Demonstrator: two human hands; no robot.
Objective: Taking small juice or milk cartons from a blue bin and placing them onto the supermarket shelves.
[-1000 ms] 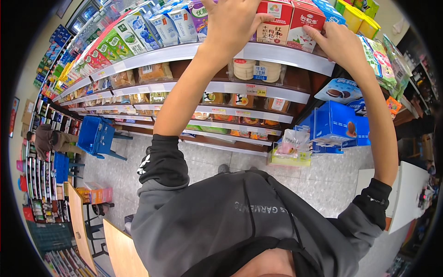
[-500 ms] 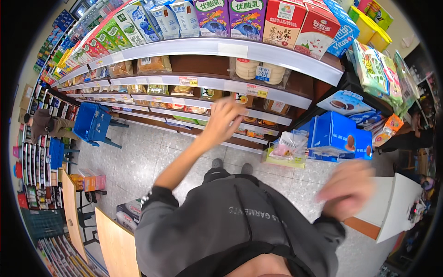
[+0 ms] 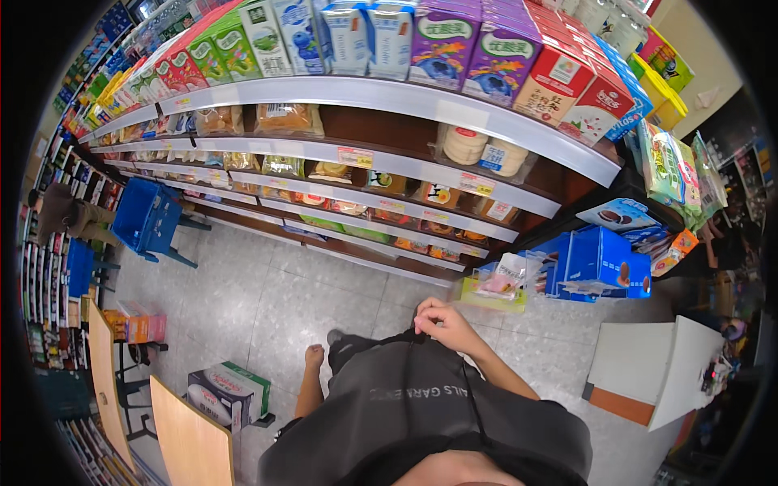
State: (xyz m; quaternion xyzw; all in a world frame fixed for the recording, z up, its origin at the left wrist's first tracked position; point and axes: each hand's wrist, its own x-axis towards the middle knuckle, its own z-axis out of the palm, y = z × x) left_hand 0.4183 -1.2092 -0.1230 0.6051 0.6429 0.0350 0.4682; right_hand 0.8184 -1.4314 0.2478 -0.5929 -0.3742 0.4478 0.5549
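Observation:
In front of my dark grey hoodie [image 3: 405,397] is my right hand [image 3: 442,326], its fingers curled in. A tiny pink spot shows at the fingertips; whether it is a held thing I cannot make out. My left hand [image 3: 314,356] hangs low beside my left side, small in view, with the fingers folded and no object visible in it. Neither hand touches the shelf unit [image 3: 373,172] before me. Its tiers carry packaged breads [image 3: 288,119], bagged round white cakes [image 3: 464,148] and small wrapped snacks [image 3: 330,172]. Purple drink cartons [image 3: 444,44] line the top.
Blue biscuit boxes [image 3: 596,259] and a clear bin [image 3: 496,292] jut out at the right. A white-topped table [image 3: 681,373] stands behind them. Left are a blue basket on legs [image 3: 146,217], a person [image 3: 61,215], a carton [image 3: 229,393] and wooden panels [image 3: 190,429].
My left hand has dropped from before the shelves to my side. My right hand has swung in from the right to my front. The view has shifted, showing the shelves farther right.

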